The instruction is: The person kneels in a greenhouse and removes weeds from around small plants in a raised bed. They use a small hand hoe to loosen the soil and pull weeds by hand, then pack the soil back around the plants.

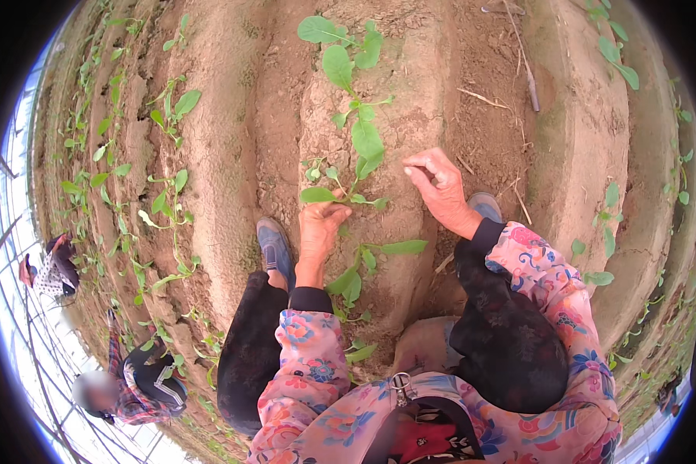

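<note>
A row of leafy green seedlings (366, 139) grows along the soil ridge in front of me. My left hand (325, 217) is at the base of one seedling, thumb and fingertips pinched together beside its low leaves (318, 195); whether a stem or leaf is between them cannot be told. To the right, over the ridge's right side, my right hand (438, 182) is raised with thumb and forefinger curled close to each other, and nothing clear shows between them. Nearer to me, below my left hand, another seedling (351, 278) spreads its leaves.
My shoes (275, 246) stand in the furrows on both sides of the ridge. Dry sticks (525, 64) lie in the right furrow. More seedling rows (171, 203) run left and right. Two people, one in a plaid shirt (142, 400), one in spotted clothing (52, 272), are at the left.
</note>
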The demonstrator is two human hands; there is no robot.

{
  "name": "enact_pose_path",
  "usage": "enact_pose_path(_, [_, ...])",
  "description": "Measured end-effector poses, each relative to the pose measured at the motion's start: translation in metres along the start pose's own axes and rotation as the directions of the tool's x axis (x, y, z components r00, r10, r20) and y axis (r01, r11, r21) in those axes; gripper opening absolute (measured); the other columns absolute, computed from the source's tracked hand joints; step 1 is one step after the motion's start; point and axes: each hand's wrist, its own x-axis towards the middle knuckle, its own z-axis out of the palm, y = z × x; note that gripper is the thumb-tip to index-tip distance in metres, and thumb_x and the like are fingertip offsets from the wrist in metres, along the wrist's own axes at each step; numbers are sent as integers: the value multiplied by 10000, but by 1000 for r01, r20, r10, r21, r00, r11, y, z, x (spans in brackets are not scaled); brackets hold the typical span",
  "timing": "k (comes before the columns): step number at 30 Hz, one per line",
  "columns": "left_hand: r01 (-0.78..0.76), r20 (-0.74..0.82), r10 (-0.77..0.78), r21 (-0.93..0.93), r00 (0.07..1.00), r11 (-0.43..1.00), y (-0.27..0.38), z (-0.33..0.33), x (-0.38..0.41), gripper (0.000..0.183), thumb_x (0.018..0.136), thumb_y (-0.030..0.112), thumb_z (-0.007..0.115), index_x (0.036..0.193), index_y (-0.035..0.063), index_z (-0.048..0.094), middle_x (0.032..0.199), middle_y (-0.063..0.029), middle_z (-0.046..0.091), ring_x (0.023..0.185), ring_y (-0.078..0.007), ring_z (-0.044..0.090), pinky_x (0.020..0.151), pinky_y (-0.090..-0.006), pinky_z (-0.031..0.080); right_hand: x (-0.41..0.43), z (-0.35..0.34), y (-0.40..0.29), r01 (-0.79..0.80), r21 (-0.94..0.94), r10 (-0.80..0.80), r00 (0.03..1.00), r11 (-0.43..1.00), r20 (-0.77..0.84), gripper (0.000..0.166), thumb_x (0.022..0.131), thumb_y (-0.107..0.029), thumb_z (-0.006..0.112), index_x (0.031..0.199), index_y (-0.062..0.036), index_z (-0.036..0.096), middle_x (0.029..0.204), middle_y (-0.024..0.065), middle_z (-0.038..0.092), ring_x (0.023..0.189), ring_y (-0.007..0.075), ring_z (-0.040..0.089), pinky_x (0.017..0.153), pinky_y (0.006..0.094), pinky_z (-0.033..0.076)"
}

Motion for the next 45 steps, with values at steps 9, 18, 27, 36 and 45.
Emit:
enact_pose_path(9, [-180, -330, 237, 194, 914, 964, 43, -11, -17, 307, 839, -21, 576, 1145, -21, 552, 992, -99, 612, 878, -175, 613, 775, -278, 508, 22, -112, 125, 179, -774, -210, 976, 608, 60, 337, 843, -162, 565, 1172, -101, 528, 1216, 111, 480, 1165, 297, 424, 984, 383, 356])
enact_pose_path(18, [-590, -212, 565, -84, 798, 803, 171, 69, -79, 210, 831, -52, 583, 1038, -19, 601, 959, -111, 600, 829, -187, 620, 746, -285, 510, -9, -119, 129, 189, -769, -24, 975, 611, 220, 219, 804, -182, 615, 963, -97, 491, 919, 123, 475, 941, 327, 526, 746, 411, 460])
enact_pose_path(27, [-66, 302, 187, -371, 935, 926, 124, 148, -94, 174, 851, 12, 597, 1022, -16, 612, 945, -87, 603, 831, -160, 610, 751, -273, 494, 84, -116, 145, -45, -682, -45, 992, 730, -114, 180, 861, -236, 561, 939, -99, 474, 897, 164, 498, 843, 379, 548, 687, 475, 461])
enact_pose_path(36, [370, 379, -173, -541, 909, 756, 77, 181, -64, 174, 886, 139, 578, 1010, 18, 589, 898, -67, 612, 773, -141, 606, 745, -280, 504, 77, -99, 145, -204, -462, 100, 966, 863, -240, 233, 872, -305, 541, 867, -73, 523, 721, 168, 547, 746, 397, 572, 687, 447, 460])
enact_pose_path(45, [441, 340, -344, -853, 876, 281, 78, 203, -5, 475, 915, 386, 479, 1200, 9, 435, 1170, -144, 494, 1112, -265, 471, 971, -444, 377, 36, -88, -7, -287, 538, 444, 876, 792, -187, 144, 926, -200, 485, 857, -80, 524, 699, -34, 472, 563, 40, 428, 469, 193, 351])
